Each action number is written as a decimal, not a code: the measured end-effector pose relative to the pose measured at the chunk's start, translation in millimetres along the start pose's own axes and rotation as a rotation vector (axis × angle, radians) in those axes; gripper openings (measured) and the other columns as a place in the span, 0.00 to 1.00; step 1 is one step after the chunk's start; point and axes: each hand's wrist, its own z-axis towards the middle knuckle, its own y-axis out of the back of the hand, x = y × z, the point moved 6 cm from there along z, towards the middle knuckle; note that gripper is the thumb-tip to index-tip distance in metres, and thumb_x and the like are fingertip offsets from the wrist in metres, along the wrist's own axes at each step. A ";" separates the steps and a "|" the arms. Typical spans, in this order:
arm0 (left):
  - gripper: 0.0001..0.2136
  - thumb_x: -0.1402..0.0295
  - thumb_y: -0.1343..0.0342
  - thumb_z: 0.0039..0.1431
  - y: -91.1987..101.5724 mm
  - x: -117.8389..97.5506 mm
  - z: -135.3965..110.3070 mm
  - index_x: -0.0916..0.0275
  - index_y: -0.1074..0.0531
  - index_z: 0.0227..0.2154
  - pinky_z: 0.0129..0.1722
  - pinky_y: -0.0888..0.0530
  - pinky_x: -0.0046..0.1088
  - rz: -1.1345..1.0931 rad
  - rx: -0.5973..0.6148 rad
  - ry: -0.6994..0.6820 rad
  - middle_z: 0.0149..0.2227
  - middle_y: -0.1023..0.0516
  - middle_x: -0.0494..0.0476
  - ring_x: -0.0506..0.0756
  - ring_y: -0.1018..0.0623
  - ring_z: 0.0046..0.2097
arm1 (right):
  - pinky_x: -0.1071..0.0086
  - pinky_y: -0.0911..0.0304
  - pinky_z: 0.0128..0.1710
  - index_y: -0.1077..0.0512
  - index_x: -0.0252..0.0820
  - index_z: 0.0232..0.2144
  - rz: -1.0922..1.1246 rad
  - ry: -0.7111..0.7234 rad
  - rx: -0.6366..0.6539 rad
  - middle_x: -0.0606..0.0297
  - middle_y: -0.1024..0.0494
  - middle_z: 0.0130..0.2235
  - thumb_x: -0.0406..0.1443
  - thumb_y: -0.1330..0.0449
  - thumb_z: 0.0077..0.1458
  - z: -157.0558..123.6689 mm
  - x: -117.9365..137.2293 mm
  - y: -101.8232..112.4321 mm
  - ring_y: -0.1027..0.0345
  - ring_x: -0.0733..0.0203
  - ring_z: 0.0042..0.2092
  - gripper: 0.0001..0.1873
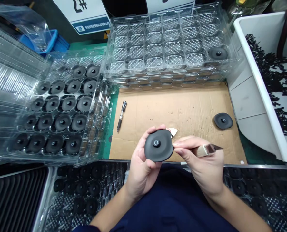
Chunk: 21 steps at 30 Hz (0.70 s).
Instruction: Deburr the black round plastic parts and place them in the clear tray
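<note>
My left hand (143, 164) grips a black rounded disc (161, 149) by its edges, its small raised stub facing up. My right hand (201, 161) is closed around a knife-like tool with a pale handle (199, 150), its brown pointed end sticking out to the right. The thumb and forefinger of that hand pinch at the disc's right edge; what lies between them is too small to make out. A small white pointed piece (173, 131) shows just behind the disc. Another black disc (223, 120) rests on the cardboard to the right.
Cardboard (158, 103) covers the bench, with a pen (122, 116) at its left. Clear compartment trays (155, 61) are stacked behind; a tray of black discs (68, 103) stands left. A white bin (257, 83) with small black scraps is at right. A blue box (57, 43) sits back left.
</note>
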 end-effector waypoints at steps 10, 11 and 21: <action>0.29 0.61 0.37 0.48 3.0 3.9 0.8 0.58 0.36 0.54 0.56 0.34 0.26 -0.021 -0.034 0.003 0.59 0.36 0.59 0.58 0.35 0.59 | 0.75 0.34 0.32 0.27 0.45 0.32 -0.140 -0.134 -0.062 0.69 0.23 0.31 0.34 0.40 0.54 1.1 -16.3 9.4 0.29 0.66 0.34 0.01; 0.29 0.62 0.37 0.48 4.4 3.6 0.9 0.58 0.36 0.54 0.55 0.33 0.26 -0.003 -0.047 -0.006 0.58 0.36 0.59 0.58 0.35 0.59 | 0.74 0.34 0.32 0.28 0.44 0.32 -0.202 -0.159 -0.068 0.68 0.23 0.30 0.36 0.41 0.56 3.5 -22.8 17.3 0.29 0.66 0.33 0.03; 0.29 0.75 0.35 0.46 33.2 -9.7 5.3 0.53 0.36 0.52 0.57 0.35 0.31 0.512 -0.202 -0.179 0.57 0.34 0.57 0.56 0.34 0.57 | 0.49 0.49 0.53 0.28 0.38 0.47 -1.020 -0.063 0.037 0.51 0.29 0.49 0.39 0.41 0.52 22.4 -72.7 91.5 0.41 0.44 0.53 0.20</action>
